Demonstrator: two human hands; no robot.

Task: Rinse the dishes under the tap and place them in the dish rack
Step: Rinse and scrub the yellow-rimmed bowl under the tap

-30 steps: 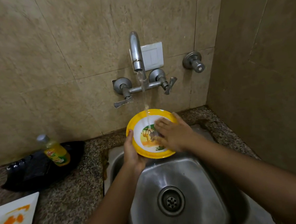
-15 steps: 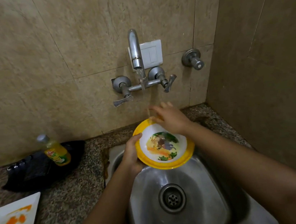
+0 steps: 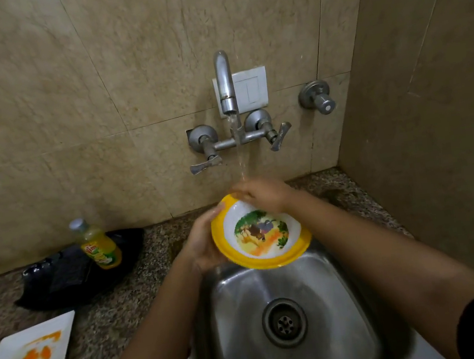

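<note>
The yellow-rimmed bowl is held above the steel sink, tilted toward the camera. Its left edge is gripped by the left hand, with the thumb laid on the rim. The right hand is placed at the far rim, under the water stream from the tap. Its fingers are blurred, so a grip cannot be told. A stained white plate is seen on the counter.

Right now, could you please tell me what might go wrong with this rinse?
The stream lands on the right hand at the far rim of the bowl, so water may spray onto the switch plate just behind the tap. The left hand grips the wet, tilted bowl by its left edge; it could slip into the sink.
</note>
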